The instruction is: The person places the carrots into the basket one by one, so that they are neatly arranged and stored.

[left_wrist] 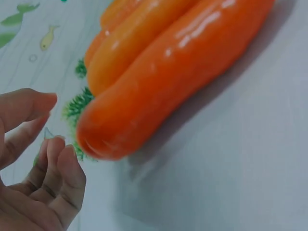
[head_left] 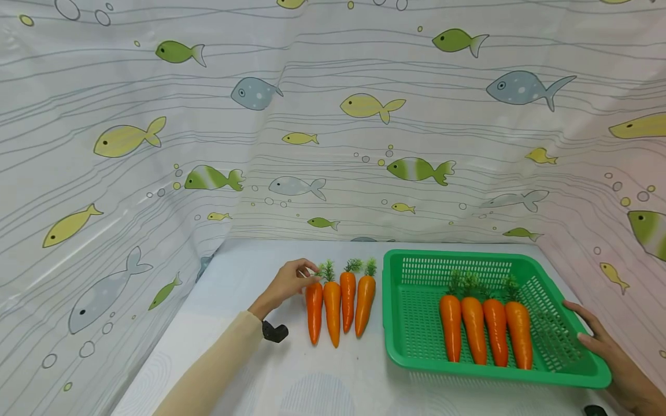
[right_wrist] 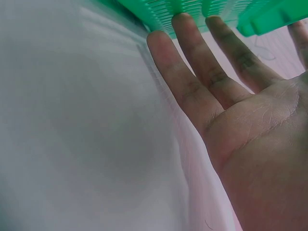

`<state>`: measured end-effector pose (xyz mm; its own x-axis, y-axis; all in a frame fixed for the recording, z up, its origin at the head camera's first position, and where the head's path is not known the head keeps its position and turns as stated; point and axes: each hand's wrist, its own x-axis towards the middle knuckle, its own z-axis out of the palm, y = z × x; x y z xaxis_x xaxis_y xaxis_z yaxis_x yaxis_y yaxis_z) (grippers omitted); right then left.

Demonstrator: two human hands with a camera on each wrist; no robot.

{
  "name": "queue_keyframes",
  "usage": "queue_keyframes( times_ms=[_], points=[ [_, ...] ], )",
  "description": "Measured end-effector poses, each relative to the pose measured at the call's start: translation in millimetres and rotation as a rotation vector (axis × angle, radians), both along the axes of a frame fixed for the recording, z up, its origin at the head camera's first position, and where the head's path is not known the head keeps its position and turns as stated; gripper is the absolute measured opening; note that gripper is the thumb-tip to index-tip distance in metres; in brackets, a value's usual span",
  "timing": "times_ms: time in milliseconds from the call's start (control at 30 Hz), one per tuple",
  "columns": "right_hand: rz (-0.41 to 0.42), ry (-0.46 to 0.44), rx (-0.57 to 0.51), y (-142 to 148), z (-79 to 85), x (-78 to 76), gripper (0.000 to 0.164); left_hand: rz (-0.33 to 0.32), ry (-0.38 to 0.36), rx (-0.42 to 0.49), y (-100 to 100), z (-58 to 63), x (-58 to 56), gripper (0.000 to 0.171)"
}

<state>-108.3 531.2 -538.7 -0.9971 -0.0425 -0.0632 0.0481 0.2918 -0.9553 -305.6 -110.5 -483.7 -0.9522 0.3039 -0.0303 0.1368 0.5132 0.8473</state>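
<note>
Several orange carrots with green leafy tops lie side by side on the table, left of a green plastic basket (head_left: 392, 323). My left hand (head_left: 288, 283) is at the leafy end of the leftmost carrot (head_left: 314, 312). In the left wrist view its fingers (left_wrist: 72, 178) are bent, with a gap to the thumb and nothing gripped, beside that carrot's thick end. At the basket's right side, my right hand (head_left: 598, 338) lies against the rim. The right wrist view shows its fingers (right_wrist: 197, 53) nearly straight, tips at the slotted outer wall.
Inside the basket, several more carrots (head_left: 473, 329) lie in a row toward the right, leafy ends away from me. A white fish-print sheet (head_left: 333, 162) rises behind the table (head_left: 312, 381) and along both sides.
</note>
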Motion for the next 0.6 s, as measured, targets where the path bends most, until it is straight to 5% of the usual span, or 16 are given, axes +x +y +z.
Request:
queue_keyframes(
  times_ms=[200,600],
  points=[
    [0.021,0.002,-0.012,-0.6,1.5,-0.6,0.056,0.031,-0.048,-0.066,-5.7,-13.2,-5.6,0.033],
    [0.054,-0.062,-0.065,4.6,-1.5,-1.1,0.055,-0.046,-0.141,-0.079,-9.1,-19.6,-5.7,0.039]
  ],
)
